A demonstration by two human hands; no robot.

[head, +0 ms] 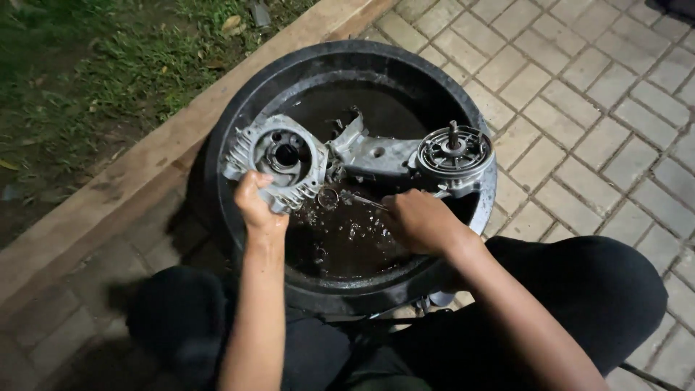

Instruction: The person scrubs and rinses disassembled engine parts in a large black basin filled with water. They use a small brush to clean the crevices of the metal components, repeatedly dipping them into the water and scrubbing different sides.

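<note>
Your left hand [257, 206] is closed around the near edge of a grey cast-metal engine casing [279, 161], fingers curled over its rim and thumb on top, holding the finned end with its round bore facing up. The casing runs across the far half of a round black basin [239, 108] and reaches the basin's right rim, where its other end carries a circular ribbed housing [455, 150] with a short shaft standing up from the middle. That right end rests on the rim itself; the left end sits above the liquid in your grasp.

Your right hand [420, 221] is curled into a loose fist over the near right part of the basin, closed on a thin metal tool [362, 199] whose shaft points left toward the middle of the casing. The tip meets a small round part [328, 197] just below the casing's near edge; you cannot tell from here whether the tool is turning or only touching it.

The basin holds dark liquid [340, 242] with pale flecks floating near its centre. It stands between your knees on grey paving blocks [579, 87], with a wooden kerb [145, 166] along its left side and grass [94, 65] beyond that kerb.
</note>
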